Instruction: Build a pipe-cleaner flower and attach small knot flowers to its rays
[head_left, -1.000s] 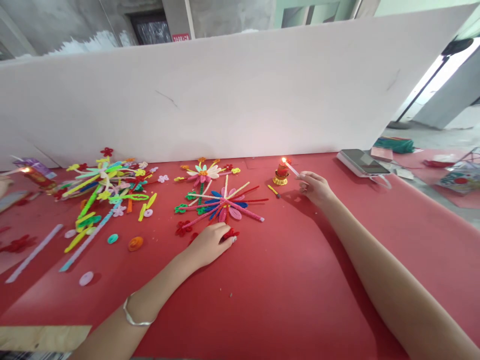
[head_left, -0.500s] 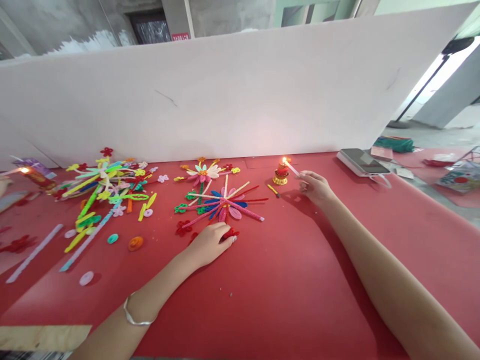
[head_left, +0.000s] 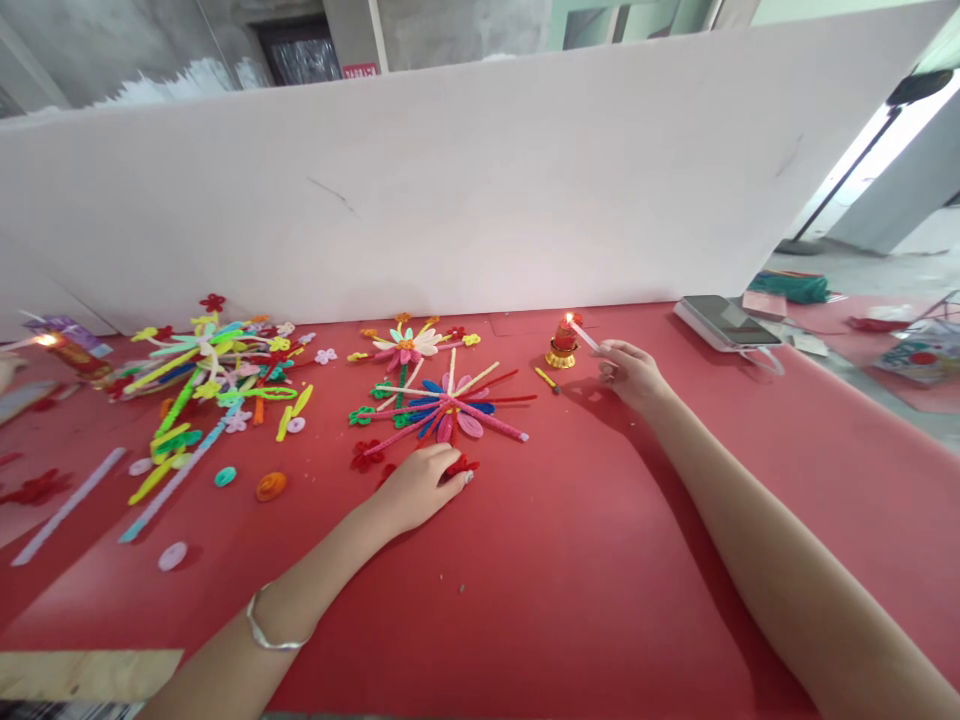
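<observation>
My right hand [head_left: 632, 374] is closed in a pinch on a thin whitish glue stick [head_left: 586, 336], whose far tip meets the flame of a lit red candle [head_left: 566, 337] in a gold holder. Lower and to the left, my left hand [head_left: 425, 484] rests on the red table with its fingers curled over a red pipe-cleaner flower [head_left: 462, 466], partly hidden beneath them. Just beyond that hand lies a large spiky pipe-cleaner flower [head_left: 450, 404] with pink, blue, cream and red parts. A white-and-pink flower [head_left: 405, 347] lies behind it.
A pile of colourful pipe-cleaner pieces [head_left: 210, 360] covers the left side. At the far left edge, another person's hand [head_left: 7, 371] is near a second lit candle [head_left: 75, 357]. A short yellow stick [head_left: 547, 379], a phone [head_left: 726, 322] and a white upright board [head_left: 480, 190] are also there.
</observation>
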